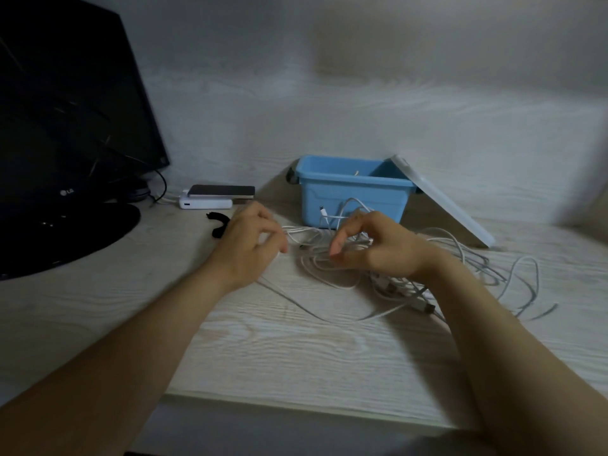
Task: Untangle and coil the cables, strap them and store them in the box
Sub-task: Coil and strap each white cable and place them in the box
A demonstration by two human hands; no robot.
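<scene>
You're at the start: the cables [324, 269] lie in one tangle just in front of the box [348, 195], none coiled or strapped. Your left hand [250, 245] and right hand [378, 251] curl over the tangle; whether either pinches a strand, I cannot tell.

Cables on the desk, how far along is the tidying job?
Barely started. Done: the blue box stands open, its lid leaning against it. In hand: both the left hand and right hand are at the white cables, one loose tangle. Remaining: untangling, coiling, strapping with the black straps lying unused, then boxing.
</scene>
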